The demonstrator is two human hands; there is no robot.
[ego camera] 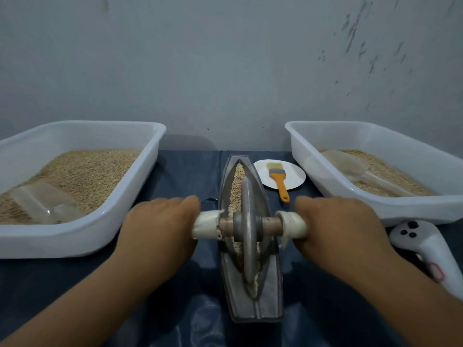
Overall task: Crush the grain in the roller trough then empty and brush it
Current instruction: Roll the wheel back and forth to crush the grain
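Note:
A boat-shaped metal trough lies lengthwise on the dark cloth in the middle. Grain fills its groove. A metal roller wheel stands upright in the groove on a wooden axle with white-wrapped ends. My left hand grips the left axle handle. My right hand grips the right axle handle. An orange-handled brush lies on a white plate behind the trough to the right.
A white tub of grain with a clear scoop stands at the left. Another white tub with grain and a clear scoop stands at the right. A white controller lies at the right front. A grey wall rises behind.

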